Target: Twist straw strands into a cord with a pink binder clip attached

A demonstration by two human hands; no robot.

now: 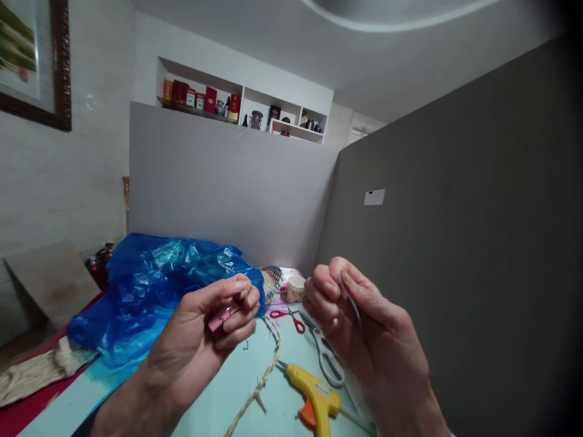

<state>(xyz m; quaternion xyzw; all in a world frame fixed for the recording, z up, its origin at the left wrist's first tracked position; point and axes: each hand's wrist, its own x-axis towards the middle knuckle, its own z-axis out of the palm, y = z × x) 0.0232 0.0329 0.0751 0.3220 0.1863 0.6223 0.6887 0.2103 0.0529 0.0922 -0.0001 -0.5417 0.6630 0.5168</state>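
Observation:
My left hand is closed, its lower fingers curled round a pink clothespin with a metal spring. The thumb and index fingertips of that hand press together; whether anything is between them cannot be made out. My right hand is raised level with it, thumb and index finger pinching a thin greyish strip that curves down over the palm. Below and between the hands, a braided straw-coloured cord runs along the pale green work surface.
A yellow glue gun lies in front of my right hand, by white-handled scissors and red-handled scissors. Farther back stand a paper cup and a woven piece. A blue plastic bag fills the left. Grey panels enclose the back and right.

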